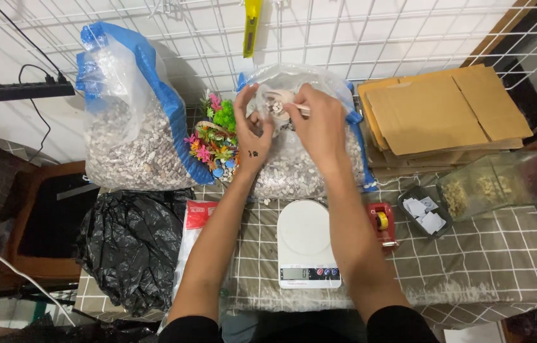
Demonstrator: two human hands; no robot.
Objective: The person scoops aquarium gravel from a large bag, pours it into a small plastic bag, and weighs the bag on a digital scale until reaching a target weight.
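Note:
My left hand (252, 130) holds open a small clear plastic bag (268, 89) above a big clear sack of pale pebbles (300, 168). My right hand (319, 124) grips a small scoop (279, 101) by its handle, its bowl full of pebbles at the mouth of the small bag. Both hands are raised over the sack, close together. A white digital kitchen scale (306, 244) sits on the checked tablecloth below my forearms with nothing on its platform.
A second blue-edged sack of pebbles (132, 127) stands at left, with colourful plastic plants (214, 143) between the sacks. A black bin bag (132, 244), red tape dispenser (381, 222), tray of paper slips (424, 213), glass box (500, 184) and flat cardboard (440, 111) surround the scale.

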